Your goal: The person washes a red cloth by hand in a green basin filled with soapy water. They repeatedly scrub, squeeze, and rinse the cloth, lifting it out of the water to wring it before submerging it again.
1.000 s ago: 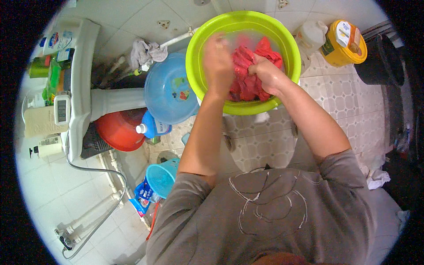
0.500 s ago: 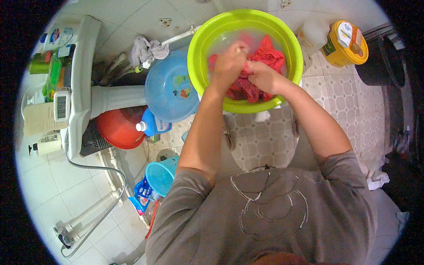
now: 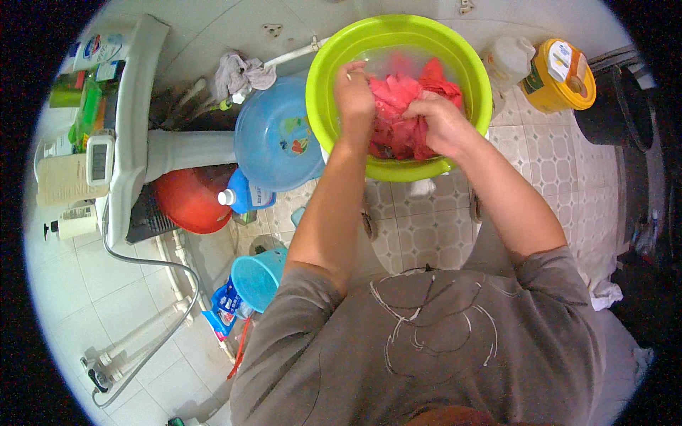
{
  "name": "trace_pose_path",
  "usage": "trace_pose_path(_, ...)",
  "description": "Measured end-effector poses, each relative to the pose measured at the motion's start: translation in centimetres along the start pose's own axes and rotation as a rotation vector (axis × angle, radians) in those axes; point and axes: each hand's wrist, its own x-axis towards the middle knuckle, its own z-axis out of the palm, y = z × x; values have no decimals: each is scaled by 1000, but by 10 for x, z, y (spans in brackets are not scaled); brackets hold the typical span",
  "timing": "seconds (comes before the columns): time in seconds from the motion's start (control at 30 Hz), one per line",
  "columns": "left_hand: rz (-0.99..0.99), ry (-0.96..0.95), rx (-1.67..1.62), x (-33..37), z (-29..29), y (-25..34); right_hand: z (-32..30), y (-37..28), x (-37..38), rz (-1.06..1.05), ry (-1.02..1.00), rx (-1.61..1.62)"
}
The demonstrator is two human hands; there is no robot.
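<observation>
A lime-green basin [image 3: 328,142] holds cloudy water and soaked red cloth [image 3: 398,96]. My right hand [image 3: 442,122] pinches a fold of the cloth between thumb and fingers at the right of the heap. At the basin's left side, my left hand [image 3: 353,99] is beside the cloth, its fingers loosely curved and apart, with nothing seen in them. The cloth's lower folds lie under the water and cannot be made out.
Left of the basin stand a blue translucent basin [image 3: 266,142], a blue bottle [image 3: 250,193], a red basin [image 3: 192,206] and a white sink [image 3: 138,121]. A turquoise bucket [image 3: 257,280] is nearer. On the right are a yellow tub [image 3: 550,92] and a black bin [image 3: 607,106].
My hands were together over the cloth and are now apart. The left hand has moved left off it; the right keeps hold at the right, and more cloth shows between them.
</observation>
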Motion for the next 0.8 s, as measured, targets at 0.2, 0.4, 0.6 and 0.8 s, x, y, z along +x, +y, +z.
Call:
trace_pose_path(0.2, -510, 126, -552, -15, -40, 89, -10, -16, 8, 5, -12, 115)
trace_pose_path(0.4, -493, -44, -514, -43, -154, 88, -23, -9, 14, -26, 143, -64)
trace_pose_path(0.6, -861, 590, -397, -155, -299, -100, -31, -13, 23, -6, 325, -108)
trace_pose_path(0.8, -947, 521, -190, -232, -355, -247, -22, -1, 34, -109, 476, -222)
